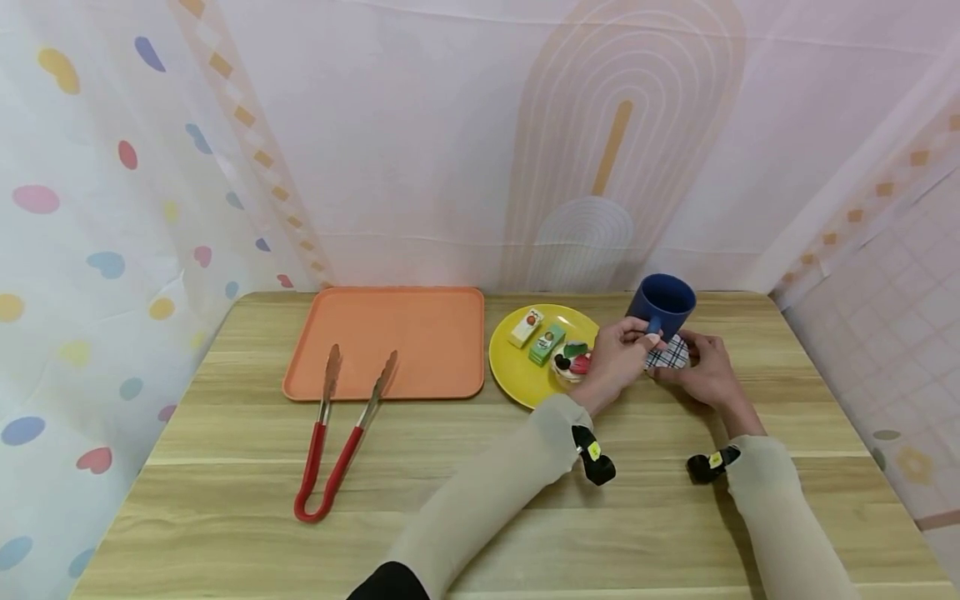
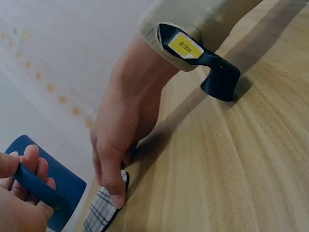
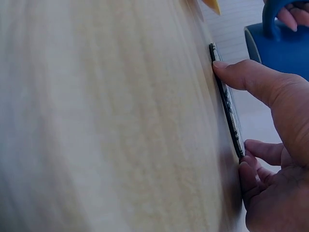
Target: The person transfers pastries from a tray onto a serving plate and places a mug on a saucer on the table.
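Observation:
My left hand (image 1: pixel 617 357) grips a blue mug (image 1: pixel 660 302) by its handle, fingers hooked through it in the left wrist view. The mug is lifted over a plaid coaster (image 1: pixel 670 355) with a dark underside. My right hand (image 1: pixel 707 372) holds that coaster by its rim, thumb on one side and fingers on the opposite side. In the right wrist view the coaster (image 3: pixel 226 99) lies flat, close against the wooden table. Part of the coaster's top is hidden beneath the mug and the left fingers in the head view.
Left of the mug sits a yellow plate (image 1: pixel 517 379) carrying two small cartons (image 1: pixel 547 345) and a cream tart (image 1: pixel 572 362). An orange tray (image 1: pixel 420 346) lies farther left, with red-handled tongs (image 1: pixel 348 454) spread over its front edge. Behind the table (image 1: pixel 525 533) hangs a patterned curtain (image 1: pixel 420 150).

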The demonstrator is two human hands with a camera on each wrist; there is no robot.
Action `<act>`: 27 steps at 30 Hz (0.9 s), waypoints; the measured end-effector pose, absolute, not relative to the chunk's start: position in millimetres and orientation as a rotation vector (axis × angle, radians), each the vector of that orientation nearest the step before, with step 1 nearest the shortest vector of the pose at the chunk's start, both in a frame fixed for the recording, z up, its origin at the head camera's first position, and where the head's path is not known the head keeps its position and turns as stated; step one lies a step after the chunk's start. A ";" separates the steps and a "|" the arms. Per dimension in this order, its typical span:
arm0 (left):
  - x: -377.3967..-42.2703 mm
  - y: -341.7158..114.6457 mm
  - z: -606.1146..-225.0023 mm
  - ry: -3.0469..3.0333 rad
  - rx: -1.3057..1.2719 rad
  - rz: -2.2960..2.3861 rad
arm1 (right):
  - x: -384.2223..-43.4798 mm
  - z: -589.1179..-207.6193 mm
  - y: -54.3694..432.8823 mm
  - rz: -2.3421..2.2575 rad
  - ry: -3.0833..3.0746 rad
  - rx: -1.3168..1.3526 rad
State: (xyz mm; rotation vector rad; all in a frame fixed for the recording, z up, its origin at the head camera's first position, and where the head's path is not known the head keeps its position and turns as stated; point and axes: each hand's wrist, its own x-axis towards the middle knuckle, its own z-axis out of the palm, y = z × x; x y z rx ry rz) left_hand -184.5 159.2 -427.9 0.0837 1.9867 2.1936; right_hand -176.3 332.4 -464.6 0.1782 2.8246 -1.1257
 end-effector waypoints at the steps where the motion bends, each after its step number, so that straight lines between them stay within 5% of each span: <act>1: -184.2 160.8 -428.8 1.979 0.081 2.192 | -176.3 -464.5 332.7 -1.129 2.822 0.176; 27: -189.6 176.4 -451.0 2.033 0.085 2.045 | -174.1 -463.5 332.2 -1.166 2.823 0.160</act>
